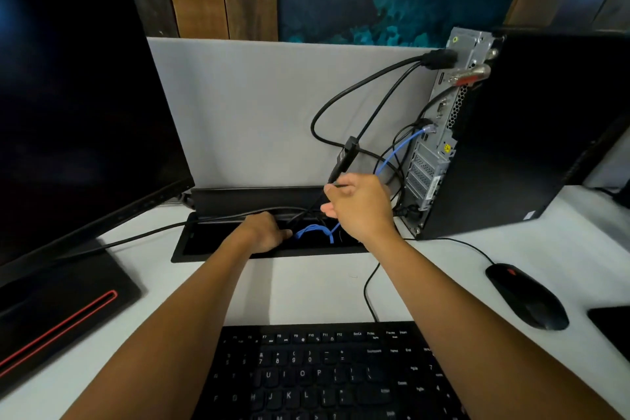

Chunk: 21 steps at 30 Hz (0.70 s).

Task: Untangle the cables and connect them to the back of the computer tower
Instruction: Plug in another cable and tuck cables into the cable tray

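The black computer tower (504, 133) stands at the right with its metal back panel (439, 133) facing left. A thick black cable (439, 59) is plugged in near the top. A blue network cable (395, 153) runs from a port midway down into the open cable tray (211, 249). My right hand (361, 208) holds a black cable with a flat connector (347, 155) pointing up, left of the panel. My left hand (266, 232) reaches into the tray beside a bunch of blue cable (313, 232); its fingers are hidden.
A large dark monitor (78, 119) with a red-striped base (64, 310) fills the left. A black keyboard (324, 375) lies at the near edge, a black mouse (526, 295) to the right. A grey divider (245, 106) stands behind the tray.
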Each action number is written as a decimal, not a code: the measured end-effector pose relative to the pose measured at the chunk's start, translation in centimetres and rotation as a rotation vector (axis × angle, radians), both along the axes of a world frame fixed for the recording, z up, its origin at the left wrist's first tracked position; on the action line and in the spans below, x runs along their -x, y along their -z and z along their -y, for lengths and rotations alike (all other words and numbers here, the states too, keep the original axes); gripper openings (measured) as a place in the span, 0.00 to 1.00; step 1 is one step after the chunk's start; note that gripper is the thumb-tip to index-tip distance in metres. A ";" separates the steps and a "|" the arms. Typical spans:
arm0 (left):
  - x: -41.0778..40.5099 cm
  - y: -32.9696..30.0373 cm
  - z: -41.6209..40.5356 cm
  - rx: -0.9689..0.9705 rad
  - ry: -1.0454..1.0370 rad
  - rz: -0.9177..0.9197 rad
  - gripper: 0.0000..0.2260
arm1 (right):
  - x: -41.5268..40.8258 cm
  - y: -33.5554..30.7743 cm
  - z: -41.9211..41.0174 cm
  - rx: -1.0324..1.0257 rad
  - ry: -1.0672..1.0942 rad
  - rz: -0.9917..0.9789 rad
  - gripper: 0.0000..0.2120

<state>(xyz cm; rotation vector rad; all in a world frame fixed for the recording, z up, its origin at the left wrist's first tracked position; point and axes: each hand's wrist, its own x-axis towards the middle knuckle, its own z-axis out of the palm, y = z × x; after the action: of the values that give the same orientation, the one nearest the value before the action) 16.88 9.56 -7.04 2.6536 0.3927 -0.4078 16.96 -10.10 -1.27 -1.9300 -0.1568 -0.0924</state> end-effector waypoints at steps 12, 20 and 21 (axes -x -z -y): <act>4.2 -2.9 1.8 -0.411 0.038 0.545 0.09 | 1.8 3.9 3.7 0.418 -0.160 -0.016 0.11; 4.6 1.0 2.3 -0.265 0.124 0.544 0.19 | 1.6 4.6 1.7 0.188 -0.027 -0.009 0.39; 4.6 1.3 2.4 -0.282 0.101 0.563 0.20 | 1.4 4.7 1.4 0.172 0.005 -0.022 0.38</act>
<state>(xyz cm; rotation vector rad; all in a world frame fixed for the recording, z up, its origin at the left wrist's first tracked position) 12.29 7.19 -8.36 2.9083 0.1426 0.3965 15.60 -11.52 -5.99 -2.1022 -0.1492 -0.0631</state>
